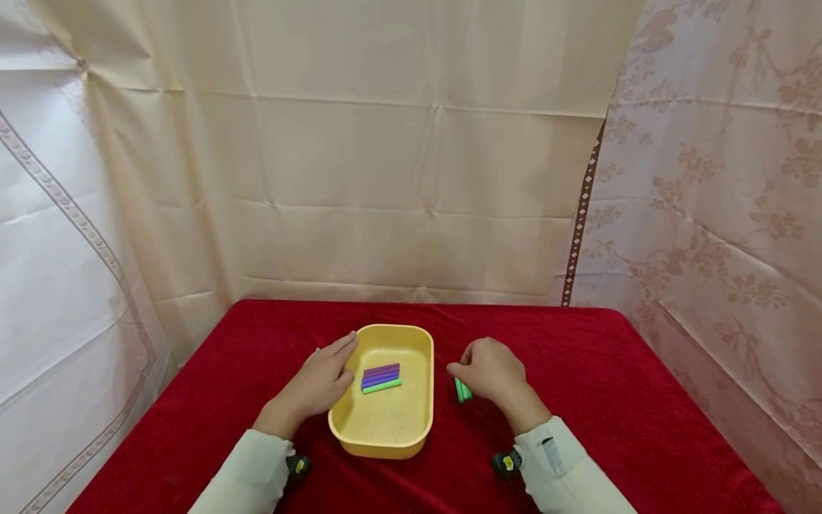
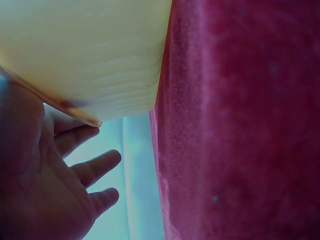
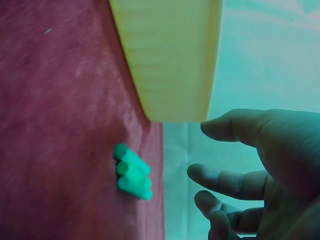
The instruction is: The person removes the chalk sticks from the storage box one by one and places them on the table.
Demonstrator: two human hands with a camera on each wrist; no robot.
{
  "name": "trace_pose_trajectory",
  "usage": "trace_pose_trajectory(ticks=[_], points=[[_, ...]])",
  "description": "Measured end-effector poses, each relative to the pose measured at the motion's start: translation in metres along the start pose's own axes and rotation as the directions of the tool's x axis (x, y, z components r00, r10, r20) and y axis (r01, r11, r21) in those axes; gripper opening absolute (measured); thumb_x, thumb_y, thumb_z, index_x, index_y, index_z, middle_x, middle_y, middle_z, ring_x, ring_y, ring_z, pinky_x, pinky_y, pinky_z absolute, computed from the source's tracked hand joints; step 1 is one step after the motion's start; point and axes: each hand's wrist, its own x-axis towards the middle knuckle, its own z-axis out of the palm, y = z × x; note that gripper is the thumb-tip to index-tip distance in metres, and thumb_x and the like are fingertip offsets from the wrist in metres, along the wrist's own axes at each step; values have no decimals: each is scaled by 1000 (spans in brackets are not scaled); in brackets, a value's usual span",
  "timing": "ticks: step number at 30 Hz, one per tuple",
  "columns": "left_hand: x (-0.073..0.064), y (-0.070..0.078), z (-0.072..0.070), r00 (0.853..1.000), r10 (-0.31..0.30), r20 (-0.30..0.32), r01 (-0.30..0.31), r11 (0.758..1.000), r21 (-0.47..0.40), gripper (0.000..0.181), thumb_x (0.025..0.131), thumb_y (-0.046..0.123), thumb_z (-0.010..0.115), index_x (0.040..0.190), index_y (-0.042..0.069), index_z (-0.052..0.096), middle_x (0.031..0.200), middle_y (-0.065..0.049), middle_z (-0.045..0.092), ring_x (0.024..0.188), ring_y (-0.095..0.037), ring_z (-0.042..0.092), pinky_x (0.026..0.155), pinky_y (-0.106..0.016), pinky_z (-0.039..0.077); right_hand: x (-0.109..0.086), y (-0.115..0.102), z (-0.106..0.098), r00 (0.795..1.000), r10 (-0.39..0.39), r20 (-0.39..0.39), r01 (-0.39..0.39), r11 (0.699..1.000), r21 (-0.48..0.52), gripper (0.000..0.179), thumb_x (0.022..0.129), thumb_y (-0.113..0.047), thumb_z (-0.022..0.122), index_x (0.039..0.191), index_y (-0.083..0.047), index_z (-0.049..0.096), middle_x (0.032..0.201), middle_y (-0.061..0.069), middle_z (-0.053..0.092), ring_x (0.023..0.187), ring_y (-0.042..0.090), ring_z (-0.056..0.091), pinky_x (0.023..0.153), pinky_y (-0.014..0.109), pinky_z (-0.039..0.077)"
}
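Note:
A yellow plastic tub (image 1: 385,428) stands on the red cloth. In it lies a row of short round sticks, with purple ones (image 1: 382,370) beside a light green one (image 1: 382,386). My left hand (image 1: 319,380) rests at the tub's left rim, its fingers extended; the left wrist view shows the fingers (image 2: 95,167) spread, one right at the rim. To the right of the tub, my right hand (image 1: 493,371) hovers over three green sticks (image 3: 132,172) lying side by side on the cloth. Thumb and fingers (image 3: 225,182) are apart, with nothing between them.
The red cloth (image 1: 578,400) covers the table, whose far edge meets a cream curtain (image 1: 385,178). A patterned curtain (image 1: 726,214) hangs on the right and a white one (image 1: 58,250) on the left. A small dark device (image 1: 506,462) sits at the right wrist.

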Motion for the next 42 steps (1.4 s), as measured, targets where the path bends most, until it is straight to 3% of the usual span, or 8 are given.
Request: trace_pose_trajectory(ticks=[4,13,20,24,30,33,37,42], points=[[0,0,0,1000,8,-3,-8,1000,0,61,102,20,52,160,6,39,169,-6,34,155,-28,35,123,-66,24,1,-9,-4,1000,2,-10,-1,1000,29,30,84,-47,76,66,-24,69,66,-7,63,64,15,57,51,30,44],[0,0,0,1000,5,-1,-5,1000,-13,61,102,20,52,160,7,39,169,-5,34,155,-28,34,124,-65,24,3,-39,-10,1000,-15,-10,15,997,78,34,85,-51,76,66,-23,68,62,-4,61,62,16,57,49,28,43],[1,-1,2,1000,3,-3,-3,1000,-10,61,102,21,52,160,8,39,169,-4,33,155,-27,34,124,-65,24,5,-64,-12,1000,-26,-13,26,999,43,47,84,-49,72,50,-22,53,49,-7,43,52,13,43,43,25,28],[1,-1,2,1000,-1,-4,1,1000,-9,61,102,21,52,160,8,39,169,-4,33,155,-27,34,124,-65,23,8,-76,-8,999,-39,11,39,999,-13,48,84,-50,70,49,-22,52,49,-7,42,53,13,46,43,27,32],[1,0,1,1000,-9,6,9,1000,-12,61,103,22,52,160,8,38,169,-5,33,155,-28,34,124,-65,23,14,-90,1,998,-61,34,64,996,-70,42,82,-49,73,56,-20,57,57,-4,53,62,17,56,52,36,46],[0,1,-1,1000,-15,12,15,1000,-12,61,103,22,53,161,9,38,170,-4,32,155,-28,33,125,-65,22,17,-94,5,996,-77,51,81,992,-93,38,81,-49,74,60,-21,60,64,-3,58,68,19,57,63,42,50],[0,0,-1,1000,-4,4,4,1000,-9,61,102,20,53,160,7,39,169,-5,34,155,-29,34,124,-65,23,18,-99,12,989,-116,91,125,988,-96,36,81,-48,75,63,-20,62,65,-3,60,71,20,57,75,45,49],[-1,-1,-1,1000,10,3,-10,1000,-6,60,102,19,52,160,7,40,169,-5,34,155,-28,35,123,-66,24,20,-101,24,974,-179,138,192,978,-82,37,84,-45,76,58,-21,63,59,-4,60,69,18,55,75,42,46]])
